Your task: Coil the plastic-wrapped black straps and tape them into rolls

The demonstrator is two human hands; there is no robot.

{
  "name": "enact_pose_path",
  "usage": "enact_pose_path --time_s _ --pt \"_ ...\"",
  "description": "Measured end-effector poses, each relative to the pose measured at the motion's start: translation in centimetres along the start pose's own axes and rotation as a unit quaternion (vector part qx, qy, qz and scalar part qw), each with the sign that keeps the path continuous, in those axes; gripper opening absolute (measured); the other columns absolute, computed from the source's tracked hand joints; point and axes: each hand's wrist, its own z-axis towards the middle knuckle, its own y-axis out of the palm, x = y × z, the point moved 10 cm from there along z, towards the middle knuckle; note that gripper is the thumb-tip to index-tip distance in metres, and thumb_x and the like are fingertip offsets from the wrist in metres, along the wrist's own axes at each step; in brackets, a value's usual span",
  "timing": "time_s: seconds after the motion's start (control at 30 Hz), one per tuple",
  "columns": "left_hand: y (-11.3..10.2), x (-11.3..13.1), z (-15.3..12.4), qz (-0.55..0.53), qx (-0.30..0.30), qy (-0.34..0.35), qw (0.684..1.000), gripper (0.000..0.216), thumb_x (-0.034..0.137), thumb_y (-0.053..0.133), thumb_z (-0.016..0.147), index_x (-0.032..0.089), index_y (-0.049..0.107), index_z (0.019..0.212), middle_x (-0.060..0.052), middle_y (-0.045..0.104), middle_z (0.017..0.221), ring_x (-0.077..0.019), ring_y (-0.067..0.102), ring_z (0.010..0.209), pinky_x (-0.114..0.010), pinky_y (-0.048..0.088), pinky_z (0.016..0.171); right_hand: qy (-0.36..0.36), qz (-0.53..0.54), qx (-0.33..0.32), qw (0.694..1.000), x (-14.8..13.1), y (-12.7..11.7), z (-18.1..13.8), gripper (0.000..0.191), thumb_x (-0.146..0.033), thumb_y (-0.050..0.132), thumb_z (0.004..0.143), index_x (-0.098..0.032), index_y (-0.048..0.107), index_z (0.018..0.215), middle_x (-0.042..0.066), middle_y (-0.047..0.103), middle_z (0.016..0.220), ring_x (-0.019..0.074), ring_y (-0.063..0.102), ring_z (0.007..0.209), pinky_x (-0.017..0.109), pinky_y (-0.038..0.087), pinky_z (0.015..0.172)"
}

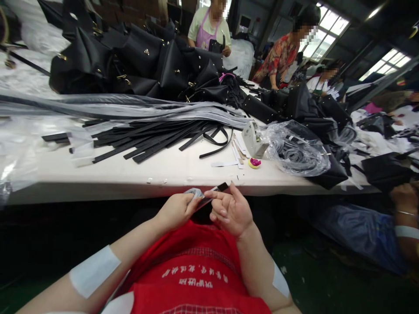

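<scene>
Bright windows (324,32) light the upper right of the frame, above a long white table (183,171) that crosses the middle. Black bags (140,50) with gold fittings are heaped across the upper left, and grey bands (170,108) run in front of them. Below these, black straps (144,136) lie in a loose fan. Right of centre, a grey device (253,140) stands near a small yellow roll (254,163) with something magenta in it, and just beside the device a clear plastic bag (296,152) holds grey coils. At the lower centre, the left hand (178,211) grips a narrow dark strip (223,187), which slants up to the right, its black end near the table edge; a grey piece (194,192) shows at the same hand. Over the strip, the right hand (233,211) is turned palm inward, 1 index finger extended to it and the others loosely curled; I cannot tell whether it pinches the strip. Below is a red apron (203,270), with 1 pale patch (94,270) on the left forearm and 1 on the right. At the top, 1 person in a lilac apron (208,32) holds a black piece (216,46); right of them, another in a floral top (278,56) leans over the table. At the right edge is a co-worker's hand (404,195).
</scene>
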Motion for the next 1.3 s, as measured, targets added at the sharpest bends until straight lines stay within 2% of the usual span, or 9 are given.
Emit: enact_pose_path --time_s 0.07,0.13,0.23,0.43,0.53,0.87,1.03,1.17,1.3 --pt "1.6 -1.1 -0.3 -0.120 -0.064 -0.073 0.988 0.061 0.060 0.024 0.092 0.017 0.058 0.063 -0.001 0.052 0.052 -0.0149 0.047 0.048 -0.027 0.034 0.050 -0.152 -0.157 0.101 0.971 -3.9 -1.2 -0.9 0.063 -0.060 0.021 0.095 -0.016 0.066 0.102 0.001 0.055 0.061 0.0146 0.052 0.051 0.035 0.048 0.067" --pt "3.6 -1.4 -1.2 -0.257 -0.140 -0.128 0.948 0.065 0.068 0.028 0.088 0.016 0.061 0.068 0.002 0.049 0.046 -0.0118 0.040 0.039 -0.025 0.029 0.042 -0.273 -0.382 0.172 0.866 -7.1 -0.6 -2.5 0.045 -0.057 0.043 0.091 -0.021 0.068 0.103 0.007 0.064 0.087 0.0220 0.060 0.085 0.040 0.045 0.085" --pt "5.4 -0.7 -2.7 -0.440 -0.215 -0.156 0.858 0.065 0.071 0.035 0.085 0.015 0.064 0.070 0.005 0.042 0.037 -0.0092 0.032 0.031 -0.023 0.031 0.038 -0.233 -0.646 0.108 0.719 -5.2 1.2 -1.6 0.032 -0.046 0.056 0.087 -0.022 0.068 0.105 0.010 0.063 0.111 0.0261 0.053 0.108 0.042 0.037 0.099" --pt "7.1 -2.0 -3.6 -0.610 -0.221 -0.192 0.736 0.067 0.076 0.047 0.076 0.013 0.066 0.063 0.008 0.029 0.026 -0.0090 0.034 0.026 -0.023 0.040 0.041 -0.034 -0.588 -0.018 0.808 4.1 -1.5 0.4 0.056 -0.045 0.011 0.101 -0.020 0.061 0.100 0.005 0.064 0.084 0.0175 0.057 0.078 0.030 0.044 0.075" --pt "7.5 -3.5 -3.7 -0.585 -0.199 -0.209 0.758 0.063 0.070 0.050 0.079 0.014 0.059 0.050 0.004 0.038 0.029 -0.0088 0.037 0.030 -0.024 0.041 0.046 -0.019 -0.574 -0.025 0.818 5.8 -1.7 0.0 0.051 -0.049 0.017 0.101 -0.020 0.059 0.109 0.006 0.065 0.094 0.0188 0.058 0.086 0.030 0.043 0.079" --pt "4.9 -6.2 -3.9 -0.300 -0.064 -0.105 0.946 0.029 0.046 0.052 0.086 0.021 0.065 0.081 -0.002 0.068 0.080 -0.0195 0.062 0.077 -0.026 0.047 0.072 0.079 -0.699 -0.061 0.708 10.3 -2.0 0.8 0.040 -0.043 0.032 0.099 -0.017 0.062 0.100 0.007 0.070 0.089 0.0190 0.062 0.073 0.026 0.040 0.065" --pt "5.2 -9.2 -4.5 -0.273 -0.032 -0.173 0.946 0.035 0.049 0.050 0.085 0.021 0.071 0.080 -0.005 0.073 0.082 -0.0253 0.063 0.081 -0.031 0.047 0.077 0.014 -0.713 -0.014 0.701 2.9 -2.6 4.4 0.037 -0.043 0.037 0.098 -0.021 0.067 0.095 0.004 0.070 0.089 0.0169 0.063 0.079 0.026 0.044 0.071" --pt "5.1 -10.2 -5.0 -0.274 -0.022 -0.196 0.941 0.039 0.052 0.050 0.084 0.021 0.073 0.083 -0.004 0.073 0.079 -0.0232 0.063 0.071 -0.029 0.047 0.068 -0.091 -0.805 0.230 0.540 -7.4 -6.2 7.3 0.035 -0.021 0.048 0.091 -0.017 0.056 0.125 0.013 0.060 0.121 0.0240 0.054 0.111 0.036 0.040 0.096" --pt "6.3 -10.3 -5.8 -0.318 -0.065 -0.217 0.921 0.047 0.061 0.049 0.082 0.020 0.072 0.091 0.000 0.063 0.056 -0.0145 0.046 0.038 -0.025 0.036 0.041 -0.022 -0.874 0.246 0.418 -8.8 -9.6 10.3 0.028 -0.018 0.047 0.091 -0.015 0.060 0.116 0.015 0.059 0.115 0.0253 0.053 0.107 0.036 0.042 0.091"
